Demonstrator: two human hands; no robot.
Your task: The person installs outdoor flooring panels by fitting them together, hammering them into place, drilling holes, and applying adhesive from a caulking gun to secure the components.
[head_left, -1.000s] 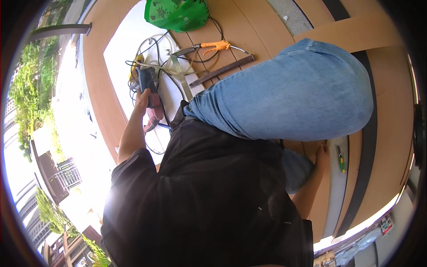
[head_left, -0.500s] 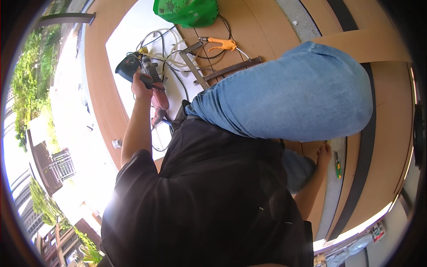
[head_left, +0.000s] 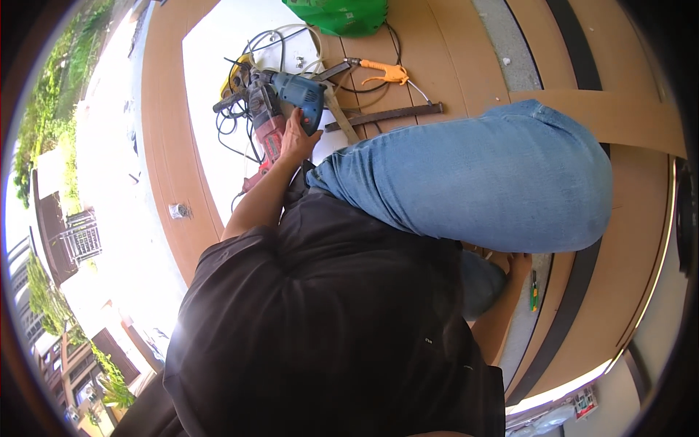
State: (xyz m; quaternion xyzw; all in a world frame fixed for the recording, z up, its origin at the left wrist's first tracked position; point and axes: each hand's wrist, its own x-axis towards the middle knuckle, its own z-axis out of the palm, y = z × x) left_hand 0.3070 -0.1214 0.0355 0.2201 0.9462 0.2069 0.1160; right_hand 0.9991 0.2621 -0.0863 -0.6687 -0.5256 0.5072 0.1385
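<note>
My left hand (head_left: 294, 140) reaches forward to a blue power drill (head_left: 297, 91), with fingers and thumb around the lower part of its handle. Beside and partly under the drill lies a larger red and black power tool (head_left: 269, 132), close along my left forearm. Tangled cables and hoses surround both tools on a white board (head_left: 207, 65). My right hand (head_left: 518, 264) is low on the right, by my bent leg and near a grey strip. Its fingers are mostly hidden. A green and orange utility knife (head_left: 534, 293) lies close to it.
An orange air blow gun (head_left: 392, 73) and a rusty metal bar (head_left: 393, 115) lie ahead on the brown boards. A green bag (head_left: 346, 16) stands at the far edge. Farther left is a small silvery object (head_left: 178, 211). My raised knee (head_left: 502, 175) fills the right middle.
My left hand has moved right with the drill, which has turned and now rests nearer the metal bars. The red tool shows more fully. My right hand has become more hidden behind my leg.
</note>
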